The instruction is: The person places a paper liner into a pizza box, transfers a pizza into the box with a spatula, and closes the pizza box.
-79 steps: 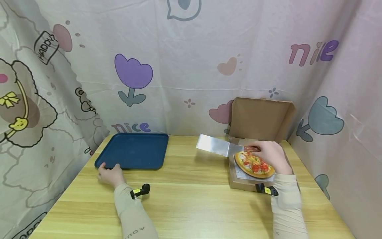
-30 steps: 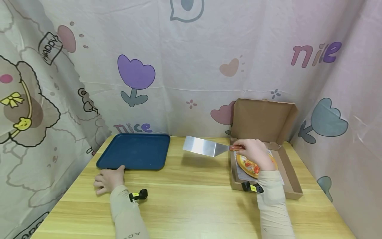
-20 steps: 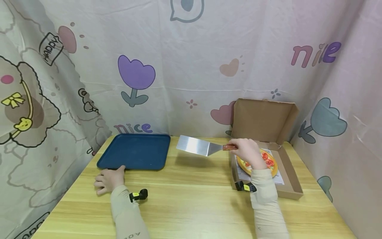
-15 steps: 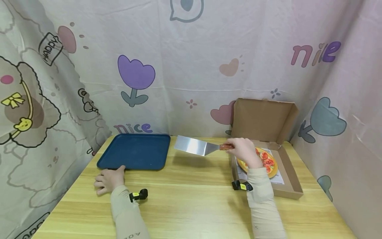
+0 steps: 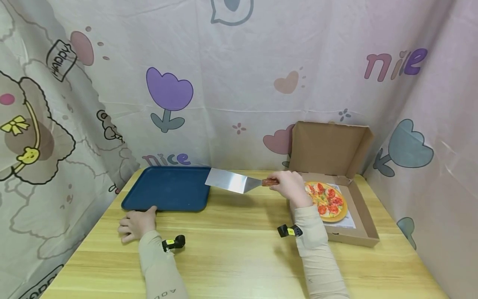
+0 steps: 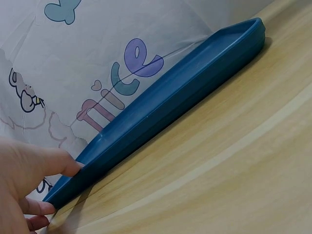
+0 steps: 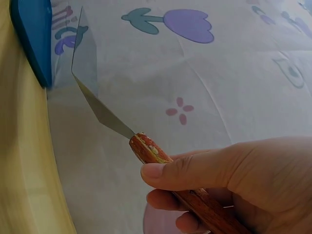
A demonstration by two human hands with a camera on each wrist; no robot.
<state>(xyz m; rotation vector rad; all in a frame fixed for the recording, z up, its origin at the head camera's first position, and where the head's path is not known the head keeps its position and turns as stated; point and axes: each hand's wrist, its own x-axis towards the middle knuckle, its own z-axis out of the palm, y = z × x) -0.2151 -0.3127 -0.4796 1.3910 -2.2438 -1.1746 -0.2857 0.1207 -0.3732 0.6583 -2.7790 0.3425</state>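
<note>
In the head view, my right hand (image 5: 290,187) grips the reddish wooden handle of a metal spatula (image 5: 228,181). Its bare, wide blade hangs above the table, with the tip overlapping the right edge of the blue tray (image 5: 168,189). The right wrist view shows the thumb and curled fingers around the handle (image 7: 151,148), and nothing lies on the blade. My left hand (image 5: 138,224) rests at the tray's near left side. The left wrist view shows its thumb touching the tray rim (image 6: 146,122), fingers loosely spread below.
On the right stands an open cardboard box (image 5: 360,220), lid raised, with a round pizza (image 5: 330,203) on paper inside. My right forearm passes in front of the box's left side. A printed cloth (image 5: 239,83) hangs behind the wooden table (image 5: 239,257).
My right hand has carried the spatula leftward from over the box to the tray's edge, uncovering more of the pizza. My left hand has shifted slightly from the tray's corner, then stayed still.
</note>
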